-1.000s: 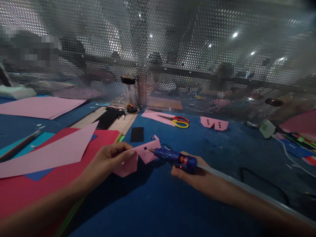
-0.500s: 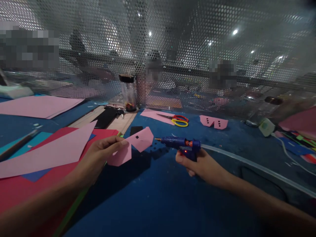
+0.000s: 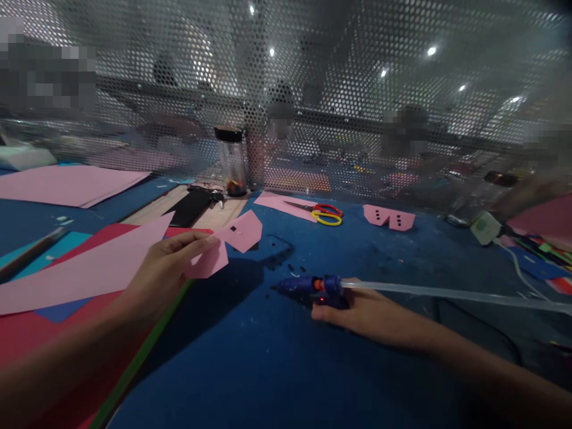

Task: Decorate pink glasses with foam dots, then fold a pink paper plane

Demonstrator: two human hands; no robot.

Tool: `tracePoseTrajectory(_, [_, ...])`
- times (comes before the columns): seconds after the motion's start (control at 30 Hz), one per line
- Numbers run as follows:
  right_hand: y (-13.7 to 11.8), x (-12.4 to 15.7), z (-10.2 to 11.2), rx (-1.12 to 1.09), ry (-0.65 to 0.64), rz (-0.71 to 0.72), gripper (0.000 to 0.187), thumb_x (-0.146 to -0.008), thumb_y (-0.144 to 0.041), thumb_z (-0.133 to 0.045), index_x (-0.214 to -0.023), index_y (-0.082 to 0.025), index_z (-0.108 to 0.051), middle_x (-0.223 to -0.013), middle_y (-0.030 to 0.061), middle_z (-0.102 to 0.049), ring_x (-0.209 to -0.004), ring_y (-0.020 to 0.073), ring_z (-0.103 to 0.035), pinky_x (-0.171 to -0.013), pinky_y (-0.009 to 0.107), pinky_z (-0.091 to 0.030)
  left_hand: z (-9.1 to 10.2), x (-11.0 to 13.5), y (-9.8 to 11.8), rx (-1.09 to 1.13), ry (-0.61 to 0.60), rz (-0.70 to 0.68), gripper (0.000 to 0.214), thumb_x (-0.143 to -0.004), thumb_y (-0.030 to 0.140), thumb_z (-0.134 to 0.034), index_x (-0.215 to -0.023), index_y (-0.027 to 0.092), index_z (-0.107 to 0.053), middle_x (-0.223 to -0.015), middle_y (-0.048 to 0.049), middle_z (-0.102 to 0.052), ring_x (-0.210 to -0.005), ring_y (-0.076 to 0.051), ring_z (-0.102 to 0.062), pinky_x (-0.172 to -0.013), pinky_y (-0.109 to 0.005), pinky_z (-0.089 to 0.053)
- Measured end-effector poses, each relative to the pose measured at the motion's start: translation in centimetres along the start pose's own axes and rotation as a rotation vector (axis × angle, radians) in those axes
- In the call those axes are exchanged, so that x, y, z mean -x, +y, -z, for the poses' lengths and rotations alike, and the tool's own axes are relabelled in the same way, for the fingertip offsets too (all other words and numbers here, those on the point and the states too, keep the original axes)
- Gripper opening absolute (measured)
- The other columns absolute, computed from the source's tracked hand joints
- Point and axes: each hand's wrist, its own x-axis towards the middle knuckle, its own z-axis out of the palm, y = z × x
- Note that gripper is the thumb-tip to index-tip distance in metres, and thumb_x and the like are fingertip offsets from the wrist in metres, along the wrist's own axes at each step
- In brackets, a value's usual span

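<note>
Between thumb and fingers, my left hand (image 3: 172, 262) pinches a pink paper cutout (image 3: 243, 231) with a small black square on it. My right hand (image 3: 357, 307) is wrapped round a blue glue gun (image 3: 308, 287), its nozzle pointing left, low over the blue tabletop and apart from the paper. A long clear glue stick (image 3: 429, 291) runs out of the gun's back end. Small black bits (image 3: 292, 269) lie just beyond the nozzle. Farther back, a second pink cutout (image 3: 388, 218) with several black squares lies on the table.
Scissors (image 3: 326, 214) with red and yellow handles rest on a pink strip (image 3: 272, 204). A lidded jar (image 3: 232, 164) stands by the perforated metal screen (image 3: 330, 89). Pink sheets (image 3: 75, 182) and red paper (image 3: 53, 351) lie left, a black phone (image 3: 190, 207) behind them.
The glue gun has come down and nearer, away from the cutout, to just over the table. My left hand has drawn the cutout slightly left and up.
</note>
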Motion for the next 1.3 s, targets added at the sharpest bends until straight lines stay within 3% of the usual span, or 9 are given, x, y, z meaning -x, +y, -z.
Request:
tracePoseTrajectory(0.13, [-0.4,0.1,-0.1,0.037,-0.015,0.019,0.033,-0.089,-0.055,-0.062,-0.086,-0.023,-0.066,-0.082,-0.0012,-0.063,-0.07,0.0146,-0.053,-0.056,0.025,-0.04,0.0,0.2,-0.1,-0.012,-0.039,-0.002,0.02,-0.081,0.036,-0.078,-0.084,0.017,-0.073,-0.076,0.0003,-0.063,-0.069,-0.011,-0.053,-0.058,-0.02,-0.039])
tracePoseTrajectory(0.47, [-0.7,-0.1,-0.1,0.095,-0.032,0.047,0.022,-0.089,-0.045,-0.066,-0.09,-0.023,-0.063,-0.089,-0.0008,-0.067,-0.075,0.0156,-0.059,-0.061,0.027,-0.043,-0.6,0.5,0.5,-0.028,-0.035,0.015,0.022,-0.077,0.036,-0.079,-0.077,0.016,-0.07,-0.071,0.0009,-0.061,-0.066,-0.011,-0.051,-0.057,-0.019,-0.038])
tracePoseTrajectory(0.73, [0.4,-0.6,-0.5,0.153,-0.012,0.065,0.029,-0.089,-0.051,-0.066,-0.09,-0.023,-0.061,-0.091,0.0003,-0.067,-0.077,0.0168,-0.059,-0.064,0.028,-0.042,-0.5,0.6,0.3,-0.01,-0.035,0.024,0.019,-0.078,0.033,-0.079,-0.078,0.016,-0.071,-0.071,0.001,-0.062,-0.066,-0.011,-0.052,-0.058,-0.02,-0.039])
tracePoseTrajectory(1.03, [-1.0,-0.1,-0.2,0.082,-0.021,-0.004,0.024,-0.09,-0.047,-0.064,-0.092,-0.023,-0.064,-0.086,-0.0008,-0.063,-0.074,0.0155,-0.056,-0.059,0.026,-0.04,-0.6,0.7,0.4,-0.02,-0.027,0.044,0.023,-0.075,0.036,-0.081,-0.079,0.016,-0.072,-0.075,0.0001,-0.063,-0.069,-0.011,-0.053,-0.059,-0.019,-0.04])
tracePoseTrajectory(1.3, [-1.1,0.4,0.1,0.064,0.02,-0.001,0.034,-0.09,-0.056,-0.061,-0.088,-0.022,-0.066,-0.085,-0.0006,-0.062,-0.073,0.0148,-0.054,-0.06,0.025,-0.041,-0.3,0.4,0.1,-0.059,-0.018,0.032,0.029,-0.071,0.043,-0.083,-0.079,0.017,-0.073,-0.075,-0.0019,-0.066,-0.068,-0.014,-0.056,-0.057,-0.021,-0.039])
